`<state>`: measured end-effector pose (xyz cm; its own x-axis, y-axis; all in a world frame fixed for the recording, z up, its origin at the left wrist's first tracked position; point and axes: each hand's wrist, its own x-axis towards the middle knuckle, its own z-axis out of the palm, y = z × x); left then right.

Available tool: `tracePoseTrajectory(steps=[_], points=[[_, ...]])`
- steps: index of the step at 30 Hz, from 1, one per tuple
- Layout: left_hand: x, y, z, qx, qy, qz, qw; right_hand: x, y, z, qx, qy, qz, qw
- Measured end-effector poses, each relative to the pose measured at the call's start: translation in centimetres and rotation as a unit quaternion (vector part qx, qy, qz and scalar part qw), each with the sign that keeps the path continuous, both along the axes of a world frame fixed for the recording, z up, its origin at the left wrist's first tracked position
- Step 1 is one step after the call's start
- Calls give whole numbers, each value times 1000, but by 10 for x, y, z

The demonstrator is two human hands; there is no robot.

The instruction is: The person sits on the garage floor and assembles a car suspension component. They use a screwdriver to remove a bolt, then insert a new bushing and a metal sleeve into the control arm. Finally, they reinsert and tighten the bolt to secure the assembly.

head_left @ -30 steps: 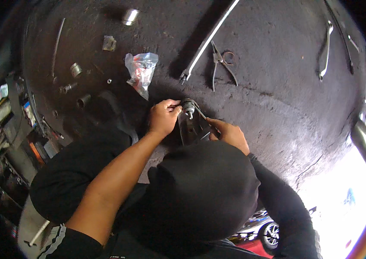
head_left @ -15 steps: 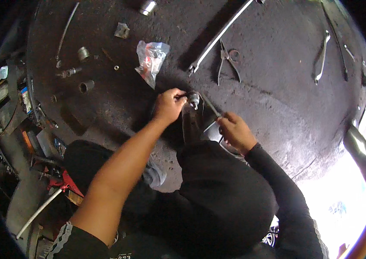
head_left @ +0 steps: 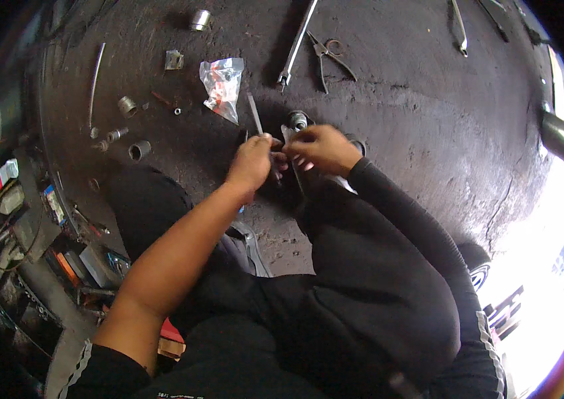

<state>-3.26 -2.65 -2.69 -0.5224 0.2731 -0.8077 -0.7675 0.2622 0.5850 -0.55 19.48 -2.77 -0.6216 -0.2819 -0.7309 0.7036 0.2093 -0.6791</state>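
Note:
My left hand (head_left: 252, 163) is closed around a slim, flat metal tool (head_left: 254, 112), whose pale blade points away from me. Close beside it, my right hand (head_left: 325, 149) has its fingers bent and pinched together, near the left fingertips. A pale sliver shows by the right fingers, but what they hold is hidden. Just beyond the right hand, a small round metal part (head_left: 298, 120) with a dark rim rests on the dark floor, apart from the left hand.
On the dark floor (head_left: 415, 133) lie a clear plastic bag (head_left: 223, 86), pliers (head_left: 325, 56), a long steel bar (head_left: 298, 43), a wrench (head_left: 460, 30) and several sockets, one a bright cylinder (head_left: 199, 20). Tools and boxes crowd the left side. My knees frame the work spot.
The metal part has left my left hand and is down on the floor. The slim tool has passed from my right hand to my left. My right hand has moved left, beside it.

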Motion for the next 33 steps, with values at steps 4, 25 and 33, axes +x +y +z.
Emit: tracePoseTrajectory(steps=[4, 25, 33], points=[[-6, -25, 16, -77, -65, -64, 993, 4, 3, -16, 296, 140, 19, 945], [-18, -8, 53, -89, -112, -173, 974, 6, -24, -87, 360, 356, 55, 861], [-13, -6, 38, -77, -126, -138, 979, 9, -28, -88, 367, 354, 36, 859]])
